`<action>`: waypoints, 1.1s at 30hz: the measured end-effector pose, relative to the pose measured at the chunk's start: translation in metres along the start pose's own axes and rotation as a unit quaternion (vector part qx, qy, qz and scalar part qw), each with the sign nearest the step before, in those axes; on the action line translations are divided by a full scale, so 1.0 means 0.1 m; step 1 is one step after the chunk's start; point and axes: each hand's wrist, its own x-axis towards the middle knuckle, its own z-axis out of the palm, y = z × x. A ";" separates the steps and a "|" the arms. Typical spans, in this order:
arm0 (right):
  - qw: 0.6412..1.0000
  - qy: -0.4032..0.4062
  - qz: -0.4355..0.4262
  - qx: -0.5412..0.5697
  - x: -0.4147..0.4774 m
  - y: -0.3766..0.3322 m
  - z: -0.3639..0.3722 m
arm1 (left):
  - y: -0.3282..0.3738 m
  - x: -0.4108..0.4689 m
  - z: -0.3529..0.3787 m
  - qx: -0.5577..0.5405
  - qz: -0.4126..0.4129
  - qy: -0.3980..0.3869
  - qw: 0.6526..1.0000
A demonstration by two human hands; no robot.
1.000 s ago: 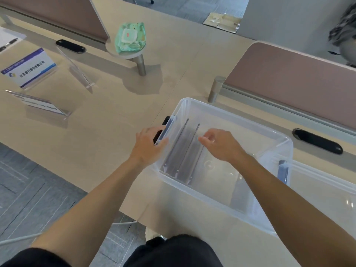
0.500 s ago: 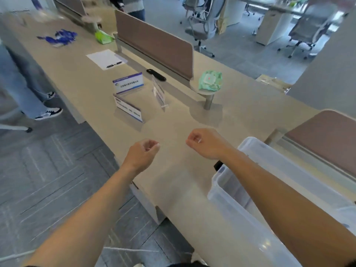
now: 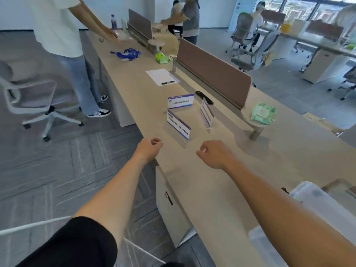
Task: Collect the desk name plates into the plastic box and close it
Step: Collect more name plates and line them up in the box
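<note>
A corner of the translucent plastic box [image 3: 316, 201] showed at the near right edge of the table [image 3: 212, 180], partly behind the right forearm; what lay inside it could not be told from this angle. Three desk name plates stood in a loose cluster farther along the pale wood-grain table, well apart from the box. They were clear acrylic holders with white cards banded in blue-purple: the far plate [image 3: 181, 101] faced the camera, the near plate [image 3: 179, 125] was angled leftward, and the right plate [image 3: 207, 112] was seen almost edge-on. Each card carried a line of dark characters, too blurred to read, and the far one had a small emblem at its left end. The left hand [image 3: 148, 149] and the right hand [image 3: 213, 154] hovered over the near edge of the table, just short of the plates, both with fingers loosely curled in and holding nothing. To the right of the plates a soft green pack of wet wipes [image 3: 264, 113] sat on a small round pedestal, beside a brown fabric partition [image 3: 212, 71] that ran along the middle of the table. A black oval cable slot [image 3: 204, 97] lay at the foot of the partition. Farther off lay a white sheet of paper [image 3: 160, 76] with a black pen [image 3: 167, 82] on it, then a tangle of blue lanyards [image 3: 127, 53]. A person in a white shirt and jeans [image 3: 63, 35] stood at the far left, reaching onto the table, near a grey mesh office chair [image 3: 28, 97].
</note>
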 end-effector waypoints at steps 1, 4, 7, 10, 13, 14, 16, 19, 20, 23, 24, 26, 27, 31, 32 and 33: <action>1.000 0.002 -0.006 0.003 0.10 -0.01 -0.03 | 0.04 0.06 0.00 0.019 0.003 0.006 1.000; 0.999 0.020 -0.027 0.012 0.39 0.03 -0.05 | 0.14 0.27 0.00 0.072 0.008 0.018 0.997; 0.999 0.033 -0.032 0.014 0.65 0.12 -0.04 | 0.18 0.55 0.06 0.121 0.006 0.026 0.992; 0.999 0.037 -0.018 0.025 0.94 0.22 0.01 | 0.23 0.92 0.14 0.163 0.017 0.015 0.986; 0.999 0.040 -0.002 0.024 1.33 0.31 0.09 | 0.26 1.48 0.24 0.243 0.062 -0.001 0.968; 0.999 0.037 0.001 0.021 1.45 0.33 0.13 | 0.26 1.64 0.27 0.275 0.074 -0.006 0.959; 0.999 0.036 0.016 0.016 1.77 0.35 0.24 | 0.27 2.04 0.38 0.353 0.109 -0.018 0.929; 0.999 0.016 0.038 0.010 2.22 0.31 0.43 | 0.26 2.49 0.54 0.438 0.174 -0.045 0.881; 0.999 0.011 0.043 0.011 2.38 0.30 0.50 | 0.24 2.64 0.58 0.452 0.190 -0.051 0.870; 0.998 -0.003 0.062 0.004 2.80 0.30 0.71 | 0.16 3.10 0.66 0.472 0.220 -0.058 0.852; 0.998 -0.011 0.066 -0.001 2.90 0.30 0.76 | 0.11 3.21 0.68 0.478 0.233 -0.057 0.845; 0.997 -0.032 0.071 -0.011 3.11 0.34 0.90 | 0.00 3.43 0.77 0.492 0.265 -0.058 0.828; 0.996 -0.044 0.073 -0.013 3.19 0.36 0.95 | -0.05 3.51 0.81 0.495 0.280 -0.060 0.820; 0.994 -0.076 0.081 -0.022 3.38 0.42 1.06 | -0.06 3.68 0.94 0.522 0.306 -0.077 0.793; 0.993 -0.080 0.080 -0.028 3.39 0.43 1.07 | -0.02 3.70 0.97 0.536 0.306 -0.081 0.783; 0.993 -0.080 0.078 -0.032 3.39 0.44 1.07 | 0.02 3.72 0.98 0.551 0.305 -0.087 0.772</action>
